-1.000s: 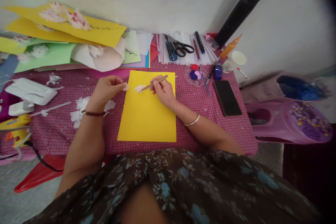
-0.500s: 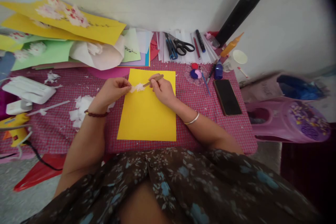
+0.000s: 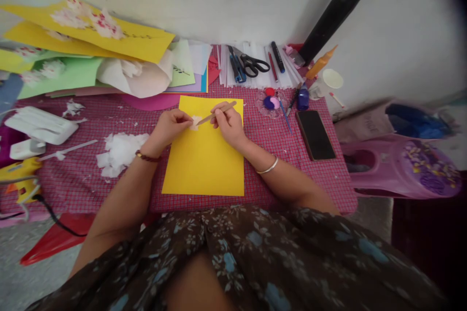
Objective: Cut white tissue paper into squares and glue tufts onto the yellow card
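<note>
A yellow paper sheet (image 3: 204,160) lies on the red checked tablecloth (image 3: 292,155) in front of me. My left hand (image 3: 173,125) pinches a small white tissue piece (image 3: 196,122) against the sheet's upper part. My right hand (image 3: 228,121) is closed on a thin wooden stick (image 3: 221,112), whose tip touches the tissue piece. Both hands meet over the top of the yellow sheet.
A heap of white tissue scraps (image 3: 118,151) lies left of the sheet. Scissors (image 3: 251,64), pens, a glue bottle (image 3: 319,64), a paint palette (image 3: 272,99) and a black phone (image 3: 315,134) sit at the right. Coloured papers (image 3: 91,34) pile at the back left. A glue gun (image 3: 20,180) sits far left.
My left hand has moved right with its tissue bit, from beside the sheet's left edge onto the sheet, meeting the stick tip. The right hand stayed nearly in place.
</note>
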Demonstrator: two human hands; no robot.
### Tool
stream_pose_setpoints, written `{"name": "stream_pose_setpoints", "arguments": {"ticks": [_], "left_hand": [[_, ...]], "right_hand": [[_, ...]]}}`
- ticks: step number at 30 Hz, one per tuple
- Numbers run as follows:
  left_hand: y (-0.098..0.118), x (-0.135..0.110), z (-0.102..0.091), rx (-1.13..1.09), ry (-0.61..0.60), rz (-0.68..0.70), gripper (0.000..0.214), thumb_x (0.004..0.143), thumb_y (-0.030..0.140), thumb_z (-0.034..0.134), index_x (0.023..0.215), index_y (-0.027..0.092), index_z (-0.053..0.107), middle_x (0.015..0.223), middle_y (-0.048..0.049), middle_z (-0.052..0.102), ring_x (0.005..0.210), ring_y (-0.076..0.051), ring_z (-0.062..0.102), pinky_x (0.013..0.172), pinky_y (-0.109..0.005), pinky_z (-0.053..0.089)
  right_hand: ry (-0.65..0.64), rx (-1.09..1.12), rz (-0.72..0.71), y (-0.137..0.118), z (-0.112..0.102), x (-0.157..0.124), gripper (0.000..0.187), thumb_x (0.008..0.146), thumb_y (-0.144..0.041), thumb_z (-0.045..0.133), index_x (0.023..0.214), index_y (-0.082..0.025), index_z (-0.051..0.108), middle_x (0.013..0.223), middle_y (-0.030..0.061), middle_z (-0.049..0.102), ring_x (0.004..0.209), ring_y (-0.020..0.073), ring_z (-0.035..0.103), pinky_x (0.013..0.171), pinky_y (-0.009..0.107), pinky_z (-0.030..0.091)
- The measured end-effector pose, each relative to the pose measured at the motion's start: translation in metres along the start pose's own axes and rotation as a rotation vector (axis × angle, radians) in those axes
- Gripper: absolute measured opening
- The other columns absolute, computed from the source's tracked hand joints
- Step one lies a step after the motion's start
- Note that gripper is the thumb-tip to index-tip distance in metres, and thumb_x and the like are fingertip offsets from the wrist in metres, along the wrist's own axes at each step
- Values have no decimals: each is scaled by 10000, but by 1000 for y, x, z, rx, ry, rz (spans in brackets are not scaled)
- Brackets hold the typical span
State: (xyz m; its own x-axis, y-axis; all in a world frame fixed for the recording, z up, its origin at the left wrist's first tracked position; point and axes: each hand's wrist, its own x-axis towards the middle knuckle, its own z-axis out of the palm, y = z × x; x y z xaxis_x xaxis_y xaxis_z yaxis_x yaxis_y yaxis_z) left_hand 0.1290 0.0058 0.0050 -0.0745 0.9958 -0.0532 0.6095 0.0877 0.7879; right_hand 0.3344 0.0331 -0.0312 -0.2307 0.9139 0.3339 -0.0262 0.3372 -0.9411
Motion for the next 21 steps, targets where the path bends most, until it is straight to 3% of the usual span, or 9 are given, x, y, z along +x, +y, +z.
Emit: {"name": "stream_pose_setpoints", "arguments": {"ticks": [7, 13, 16, 21], "left_hand": [[1, 0, 2, -27, -5, -11, 108, 712, 281, 686, 707, 180, 725, 776, -44, 707, 717, -192, 602, 658, -300, 432], [-7, 3, 4, -182, 105, -86, 237, 761, 312, 640, 960, 191, 684, 710, 4, 614, 602, -149, 525, 579, -275, 383], [-11, 5, 4, -218, 103, -163, 149, 756, 254, 591, 898, 209, 584, 650, 26, 557, 537, -139, 490, 551, -274, 381], [-16, 7, 3, -172, 104, -154, 136, 694, 225, 624, 783, 228, 521, 622, 30, 534, 531, -144, 474, 535, -282, 335]], "right_hand": [[-166, -287, -117, -4, 1, -3, 381, 1071, -505, 365, 1013, -227, 620, 838, 31, 691, 717, 175, 650, 708, 320, 503], [-254, -423, -197, -9, -1, -2, 289, 1078, -364, 401, 1062, -225, 653, 1020, 70, 749, 923, 211, 696, 878, 348, 527], [-305, -484, -246, -10, 0, -3, 273, 1078, -328, 422, 1086, -221, 673, 1144, 93, 751, 1052, 239, 692, 947, 379, 528], [-370, -550, -250, -11, 1, -4, 268, 1080, -317, 440, 1101, -224, 691, 1142, 96, 748, 1037, 255, 699, 934, 399, 533]]}}
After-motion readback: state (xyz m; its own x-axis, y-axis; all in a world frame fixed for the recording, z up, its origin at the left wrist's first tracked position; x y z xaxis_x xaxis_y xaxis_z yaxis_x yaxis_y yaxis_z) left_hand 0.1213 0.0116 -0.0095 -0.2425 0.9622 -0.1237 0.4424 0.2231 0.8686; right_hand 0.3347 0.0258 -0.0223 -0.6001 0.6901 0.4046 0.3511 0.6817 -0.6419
